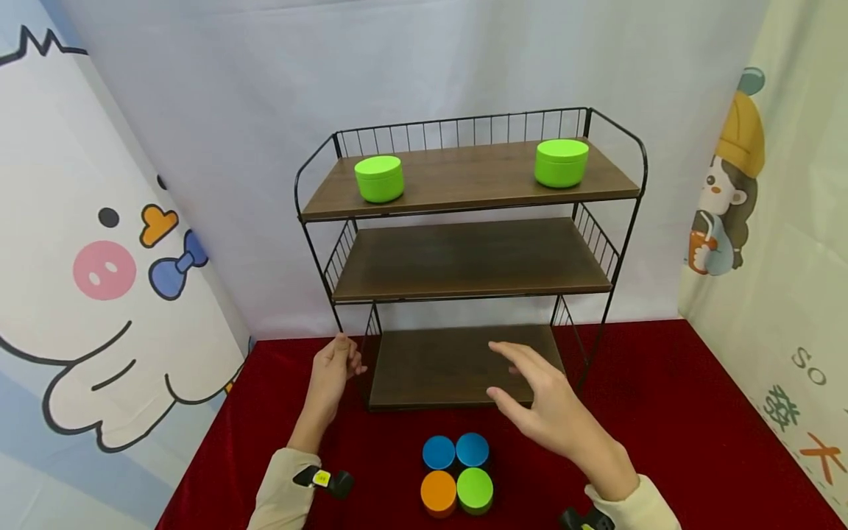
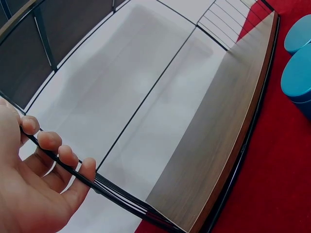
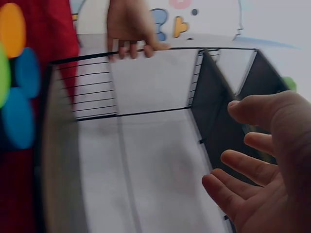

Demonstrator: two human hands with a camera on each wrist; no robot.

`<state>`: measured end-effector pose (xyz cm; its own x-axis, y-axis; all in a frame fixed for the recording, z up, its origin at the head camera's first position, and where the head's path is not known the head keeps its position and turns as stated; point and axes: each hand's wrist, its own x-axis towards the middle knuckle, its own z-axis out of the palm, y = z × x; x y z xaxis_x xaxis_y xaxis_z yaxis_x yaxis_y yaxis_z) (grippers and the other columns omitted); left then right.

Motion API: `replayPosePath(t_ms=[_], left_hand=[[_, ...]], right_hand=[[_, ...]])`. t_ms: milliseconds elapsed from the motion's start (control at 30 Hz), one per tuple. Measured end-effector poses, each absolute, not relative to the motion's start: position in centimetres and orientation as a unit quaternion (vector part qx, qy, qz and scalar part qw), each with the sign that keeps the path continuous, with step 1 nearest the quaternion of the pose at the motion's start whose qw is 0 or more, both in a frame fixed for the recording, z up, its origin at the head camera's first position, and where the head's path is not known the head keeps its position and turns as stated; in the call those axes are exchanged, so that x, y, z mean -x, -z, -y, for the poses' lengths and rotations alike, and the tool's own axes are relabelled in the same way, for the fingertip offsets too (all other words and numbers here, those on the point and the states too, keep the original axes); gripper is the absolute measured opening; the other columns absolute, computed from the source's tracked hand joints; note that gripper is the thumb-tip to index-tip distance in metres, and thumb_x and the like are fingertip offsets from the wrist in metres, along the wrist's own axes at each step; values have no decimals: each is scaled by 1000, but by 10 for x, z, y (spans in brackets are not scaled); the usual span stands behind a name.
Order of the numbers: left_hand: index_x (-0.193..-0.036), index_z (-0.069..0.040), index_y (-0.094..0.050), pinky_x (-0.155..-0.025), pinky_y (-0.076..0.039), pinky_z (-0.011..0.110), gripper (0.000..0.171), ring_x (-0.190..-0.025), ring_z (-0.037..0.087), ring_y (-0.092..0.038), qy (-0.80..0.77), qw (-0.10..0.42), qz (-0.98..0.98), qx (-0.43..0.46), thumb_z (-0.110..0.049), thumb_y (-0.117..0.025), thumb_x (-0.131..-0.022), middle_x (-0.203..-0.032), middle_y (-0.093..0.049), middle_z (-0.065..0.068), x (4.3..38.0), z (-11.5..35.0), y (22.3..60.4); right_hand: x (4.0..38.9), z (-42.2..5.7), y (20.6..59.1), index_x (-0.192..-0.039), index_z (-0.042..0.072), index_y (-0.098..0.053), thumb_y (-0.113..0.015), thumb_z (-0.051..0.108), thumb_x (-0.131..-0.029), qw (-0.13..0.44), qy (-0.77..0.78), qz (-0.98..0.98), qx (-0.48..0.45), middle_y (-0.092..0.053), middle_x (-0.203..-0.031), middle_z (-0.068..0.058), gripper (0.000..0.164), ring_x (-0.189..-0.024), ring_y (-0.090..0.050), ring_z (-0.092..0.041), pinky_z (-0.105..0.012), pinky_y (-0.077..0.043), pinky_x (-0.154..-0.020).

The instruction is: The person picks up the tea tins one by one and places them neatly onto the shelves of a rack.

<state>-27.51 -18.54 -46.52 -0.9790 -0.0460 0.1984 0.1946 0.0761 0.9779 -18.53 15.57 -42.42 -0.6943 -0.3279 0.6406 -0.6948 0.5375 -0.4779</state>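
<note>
A three-tier rack with dark wooden boards (image 1: 470,258) and a black wire frame stands on the red cloth. My left hand (image 1: 331,368) grips its left front post (image 2: 68,167) low down; in the left wrist view the fingers curl round the thin black metal. Spread fingers and a raised thumb show on my right hand (image 1: 546,412), which holds nothing and is in front of the bottom board's right part. On the top board are two round green tins, one toward the left (image 1: 380,179) and one toward the right (image 1: 561,163).
Before the rack, several round tins sit close together on the red cloth (image 1: 662,419): two blue ones (image 1: 439,452) (image 1: 472,450) behind an orange one (image 1: 439,494) and a green one (image 1: 475,491). A white curtain (image 1: 464,59) hangs behind, with printed curtains at both sides.
</note>
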Motion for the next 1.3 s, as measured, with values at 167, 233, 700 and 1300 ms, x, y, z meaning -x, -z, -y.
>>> replayPosePath(t_ms=[167, 233, 700, 1300], left_hand=[[-89, 6, -42, -76, -59, 30, 50, -74, 15, -49, 679, 87, 728, 48, -36, -32, -113, -78, -43, 8, 275, 186, 466], [-88, 5, -43, -76, -59, 30, 50, -74, 15, -49, 677, 88, 729, 49, -37, -31, -113, -78, -43, 8, 275, 186, 466], [-90, 9, -43, -76, -58, 28, 56, -74, 15, -49, 671, 92, 734, 52, -42, -31, -112, -77, -43, 9, 276, 186, 467], [-89, 11, -42, -75, -58, 28, 57, -73, 16, -50, 672, 99, 732, 53, -41, -31, -112, -76, -43, 9, 279, 187, 468]], right_hand=[[177, -162, 457, -144, 8, -55, -82, 8, -88, 209, -379, 853, -292, -59, -143, -10, 63, -119, -63, -25, -34, -59, -95], [174, -164, 470, -144, 9, -55, -81, 8, -88, 190, -382, 858, -285, -59, -143, -9, 62, -118, -63, -24, -34, -59, -94], [159, -181, 535, -145, 5, -52, -78, 3, -89, 85, -396, 869, -283, -56, -145, -12, 62, -123, -60, -33, -36, -60, -92], [170, -169, 560, -152, 5, -44, -75, -9, -87, -17, -398, 864, -309, -44, -157, -20, 73, -137, -51, -40, -38, -56, -102]])
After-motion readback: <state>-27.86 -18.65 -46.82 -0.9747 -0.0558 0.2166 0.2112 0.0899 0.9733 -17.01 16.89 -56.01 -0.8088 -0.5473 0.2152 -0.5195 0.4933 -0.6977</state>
